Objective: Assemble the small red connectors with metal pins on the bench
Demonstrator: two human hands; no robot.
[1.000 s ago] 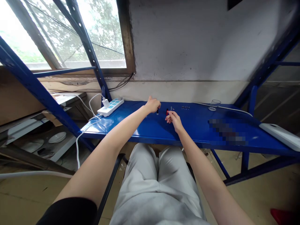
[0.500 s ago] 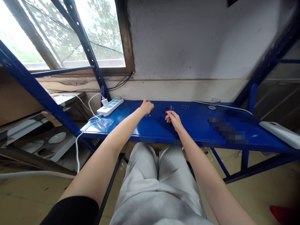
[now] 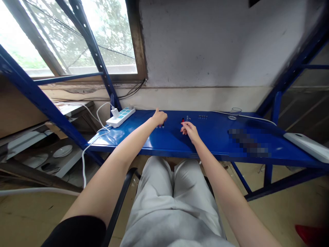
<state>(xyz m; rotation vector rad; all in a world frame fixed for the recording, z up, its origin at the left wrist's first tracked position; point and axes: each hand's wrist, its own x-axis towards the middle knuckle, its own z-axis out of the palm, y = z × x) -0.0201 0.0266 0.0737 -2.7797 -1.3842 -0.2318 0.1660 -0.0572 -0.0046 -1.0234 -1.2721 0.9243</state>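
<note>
Over the blue tabletop (image 3: pixel 138 133), my left hand (image 3: pixel 159 117) is closed with its fingers curled downward; what they hold, if anything, is hidden. Right beneath it several small pieces (image 3: pixel 159 126) with red and pale parts stand in a row. My right hand (image 3: pixel 189 131) is closed in a pinch at a small red piece (image 3: pixel 182 120), which shows just past the fingertips. Behind that hand is a small clear piece (image 3: pixel 187 118). Farther right, several tiny metallic pieces (image 3: pixel 203 117) are lined up.
A white power strip (image 3: pixel 120 116) with a plugged-in charger is at the table's left end. Toward the right are a clear glass cup (image 3: pixel 234 113), a blurred-out dark object (image 3: pixel 249 142) and a white device (image 3: pixel 307 145). A white cable runs along the back edge.
My left hand has shifted slightly left and away from me, and more of the row of small pieces beneath it shows. My right hand stays almost in place.
</note>
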